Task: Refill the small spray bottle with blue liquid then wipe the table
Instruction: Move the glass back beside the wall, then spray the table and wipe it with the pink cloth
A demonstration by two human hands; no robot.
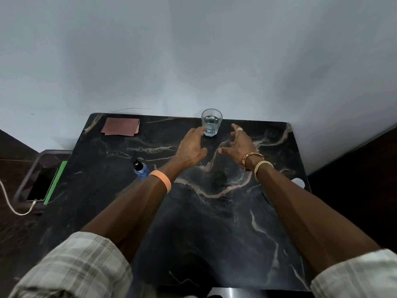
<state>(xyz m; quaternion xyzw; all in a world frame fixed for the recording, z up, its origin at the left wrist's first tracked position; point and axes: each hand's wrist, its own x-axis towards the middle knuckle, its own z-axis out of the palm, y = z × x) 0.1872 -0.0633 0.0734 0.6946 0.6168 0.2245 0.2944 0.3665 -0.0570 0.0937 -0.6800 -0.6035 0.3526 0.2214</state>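
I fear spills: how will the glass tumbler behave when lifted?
The glass tumbler looks rigid and breakable, and its smooth wall is probably slippery. Being part full, it is likely heavyish and apt to slosh if tilted.

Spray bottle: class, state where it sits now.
In the head view, the spray bottle sits on the table, left side, nearer than the pink cloth, just left of the wrist of the left hand.

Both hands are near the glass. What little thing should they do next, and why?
Probably close the left hand around the glass. Its fingertips are right beside it, the right hand hovers open nearby, and the small spray bottle stands untouched by the left wrist.
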